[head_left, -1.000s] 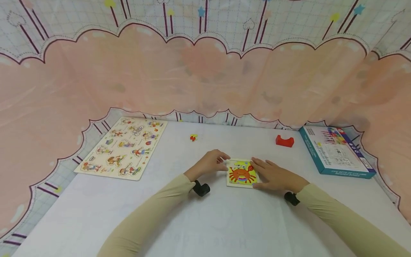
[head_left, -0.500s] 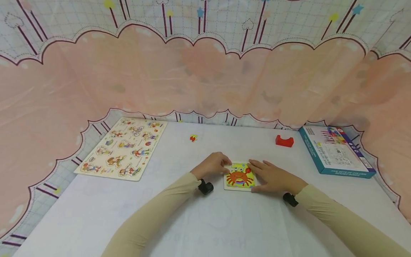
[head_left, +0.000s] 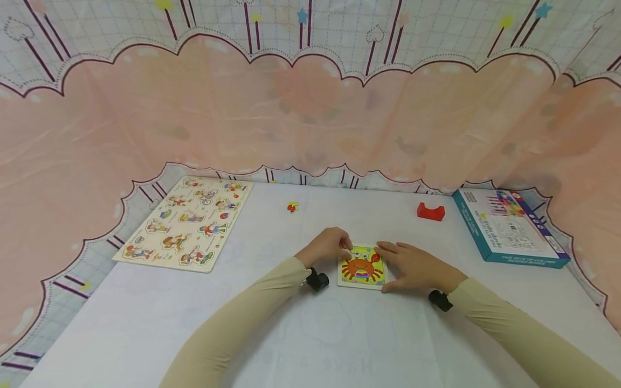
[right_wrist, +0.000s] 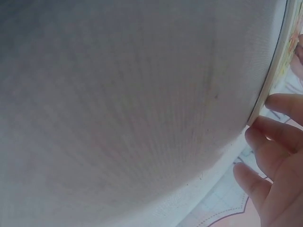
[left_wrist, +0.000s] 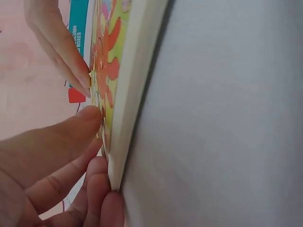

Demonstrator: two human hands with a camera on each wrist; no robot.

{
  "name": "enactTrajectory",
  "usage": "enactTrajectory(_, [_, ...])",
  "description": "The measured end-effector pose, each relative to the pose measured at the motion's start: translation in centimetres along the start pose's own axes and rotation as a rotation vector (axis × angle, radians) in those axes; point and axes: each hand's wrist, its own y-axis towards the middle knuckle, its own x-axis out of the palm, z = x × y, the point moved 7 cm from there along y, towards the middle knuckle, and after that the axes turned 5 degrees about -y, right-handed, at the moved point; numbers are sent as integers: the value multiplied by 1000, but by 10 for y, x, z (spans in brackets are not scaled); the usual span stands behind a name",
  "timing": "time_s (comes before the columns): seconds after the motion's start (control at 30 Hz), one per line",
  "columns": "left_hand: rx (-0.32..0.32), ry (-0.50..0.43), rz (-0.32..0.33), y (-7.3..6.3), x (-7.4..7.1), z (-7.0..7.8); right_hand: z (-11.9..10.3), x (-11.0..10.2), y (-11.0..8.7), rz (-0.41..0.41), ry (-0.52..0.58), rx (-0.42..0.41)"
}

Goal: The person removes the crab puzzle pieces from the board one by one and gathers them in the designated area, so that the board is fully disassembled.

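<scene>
A small square crab jigsaw puzzle [head_left: 361, 269], with an orange crab on yellow in a pale frame, lies on the white table. My left hand [head_left: 331, 245] is at its far left corner. There the thumb [left_wrist: 87, 116] bears on the picture and the other fingers curl against the frame's edge; the corner under them is hidden. My right hand [head_left: 419, 268] rests along the right side, fingers extended and touching the frame. A small red and yellow puzzle piece [head_left: 292, 207] lies apart, farther back on the table.
At the back left lies a large picture board [head_left: 186, 223] with several figures. A red block with a curved notch [head_left: 430, 212] stands at the back right, beside a teal and white box [head_left: 509, 229]. A patterned cloth [head_left: 310, 118] hangs behind the table.
The crab puzzle has shifted slightly toward me and to the left. My left hand has moved a little to the right, over the corner. My right hand has stayed at the side.
</scene>
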Motion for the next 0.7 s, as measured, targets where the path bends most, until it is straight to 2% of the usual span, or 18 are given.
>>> enactTrajectory(0.23, [-12, -41, 16, 2, 1, 2, 0, -1, 0, 2, 1, -15])
enactTrajectory(0.4, [5, -22, 23, 3, 4, 5, 0, 0, -1, 1, 9, -21])
enactTrajectory(0.7, [-22, -68, 9, 6, 7, 2, -1, -1, 0, -2, 1, -13])
